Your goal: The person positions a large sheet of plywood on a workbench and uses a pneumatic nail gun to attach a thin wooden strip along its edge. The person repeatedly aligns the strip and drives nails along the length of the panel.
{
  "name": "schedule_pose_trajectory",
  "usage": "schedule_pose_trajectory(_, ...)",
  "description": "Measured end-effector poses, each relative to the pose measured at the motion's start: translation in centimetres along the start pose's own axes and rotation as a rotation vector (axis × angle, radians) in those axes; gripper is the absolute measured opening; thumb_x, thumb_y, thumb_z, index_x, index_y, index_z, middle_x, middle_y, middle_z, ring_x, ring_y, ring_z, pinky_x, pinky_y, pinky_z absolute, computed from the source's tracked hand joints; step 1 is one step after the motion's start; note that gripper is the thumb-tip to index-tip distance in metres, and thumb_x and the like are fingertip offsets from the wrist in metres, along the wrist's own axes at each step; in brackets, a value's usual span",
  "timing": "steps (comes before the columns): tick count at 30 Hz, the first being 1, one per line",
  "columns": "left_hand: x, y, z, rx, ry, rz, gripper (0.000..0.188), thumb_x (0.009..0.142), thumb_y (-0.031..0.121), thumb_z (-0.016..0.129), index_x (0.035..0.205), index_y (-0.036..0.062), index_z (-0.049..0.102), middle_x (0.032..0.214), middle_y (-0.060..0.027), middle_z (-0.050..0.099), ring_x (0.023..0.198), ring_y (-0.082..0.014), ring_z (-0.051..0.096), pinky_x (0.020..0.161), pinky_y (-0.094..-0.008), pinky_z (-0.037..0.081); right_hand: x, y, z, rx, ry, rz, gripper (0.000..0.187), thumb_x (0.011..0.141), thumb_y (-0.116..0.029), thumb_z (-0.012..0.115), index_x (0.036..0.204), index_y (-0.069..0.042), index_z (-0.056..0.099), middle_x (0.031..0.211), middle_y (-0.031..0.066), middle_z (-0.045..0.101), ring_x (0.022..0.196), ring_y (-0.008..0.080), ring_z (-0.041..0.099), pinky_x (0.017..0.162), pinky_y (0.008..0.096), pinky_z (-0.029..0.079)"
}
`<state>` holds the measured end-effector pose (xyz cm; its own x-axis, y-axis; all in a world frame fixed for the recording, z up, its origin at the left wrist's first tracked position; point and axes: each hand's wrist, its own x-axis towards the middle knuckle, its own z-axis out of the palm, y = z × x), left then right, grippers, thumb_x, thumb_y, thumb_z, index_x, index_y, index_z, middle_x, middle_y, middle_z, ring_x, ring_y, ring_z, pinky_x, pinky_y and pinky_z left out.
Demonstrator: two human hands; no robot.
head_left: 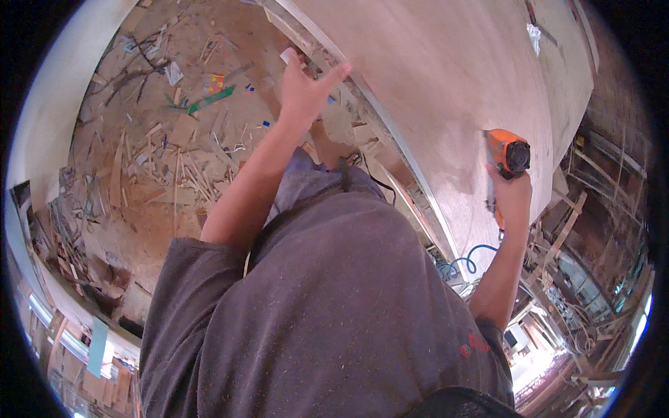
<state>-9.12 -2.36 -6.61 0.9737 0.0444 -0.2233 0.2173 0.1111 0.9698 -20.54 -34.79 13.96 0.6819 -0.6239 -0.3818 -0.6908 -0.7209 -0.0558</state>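
Two hands: right hand [512, 195] grips one orange nail gun [506, 157] on one plywood sheet [446, 76]; left hand [306, 94] spread wide, maybe touching its edge; one blue hose [463, 263].

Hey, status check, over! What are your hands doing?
Right hand gripping orange nail gun on plywood panel. Left hand open at panel edge. Blue hose below.

The person wears a dark grey short-sleeved shirt [334, 306] filling the lower centre of the frame, dusted with pale specks. A small red marking [476, 343] sits at its lower right. Both forearms are bare below the sleeves.
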Motion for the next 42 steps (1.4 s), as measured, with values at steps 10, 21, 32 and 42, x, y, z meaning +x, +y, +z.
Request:
schedule_pose_trajectory(10, -19.0, -6.2, 12.5, 0.418, 0.010, 0.093, 0.079, 0.094, 0.025, 0.074, 0.149, -0.0167, 0.037, 0.139, -0.0324, 0.044, 0.132, -0.0447, 0.045, 0.115, -0.0472, 0.036, 9.2, 12.3, 8.4, -0.073, 0.221, -0.311, 0.088, 0.094, -0.010, 0.062, 0.164, 0.002, 0.011, 0.139, 0.0364, 0.052, 0.124, 0.0463, 0.059, 0.102, 0.0507, 0.049)
schedule_pose_trajectory(21, -25.9, -6.4, 19.5, 0.331, -0.039, 0.148, 0.086, 0.099, 0.018, 0.066, 0.162, -0.0086, 0.014, 0.153, -0.0309, 0.031, 0.144, -0.0417, 0.034, 0.122, -0.0444, 0.029, 6.3, 15.0, 7.3, -0.186, 0.283, -0.463, 0.090, 0.093, -0.024, 0.072, 0.164, -0.005, 0.021, 0.133, 0.0278, 0.058, 0.122, 0.0428, 0.060, 0.103, 0.0540, 0.048)
schedule_pose_trajectory(32, -26.3, -5.8, 18.2, 0.356, -0.018, 0.156, 0.080, 0.090, 0.016, 0.075, 0.157, -0.0029, 0.036, 0.151, -0.0287, 0.041, 0.141, -0.0429, 0.042, 0.120, -0.0468, 0.033, 11.7, 17.5, 8.1, 0.035, 0.428, -0.620, 0.088, 0.085, -0.016, 0.071, 0.163, -0.008, 0.031, 0.109, 0.0238, 0.070, 0.084, 0.0345, 0.073, 0.075, 0.0427, 0.058)
schedule_pose_trajectory(42, -13.8, -1.3, 7.0, 0.855, 0.019, 0.877, 0.051, 0.077, 0.023, 0.081, 0.126, 0.0182, 0.072, 0.148, -0.0026, 0.057, 0.143, -0.0247, 0.048, 0.122, -0.0582, 0.026, 2.2, 12.6, -1.4, 0.409, -0.357, -0.312, 0.038, 0.087, -0.021, 0.079, 0.111, 0.004, 0.064, 0.079, 0.0064, 0.067, 0.057, 0.0146, 0.064, 0.055, 0.0329, 0.053)
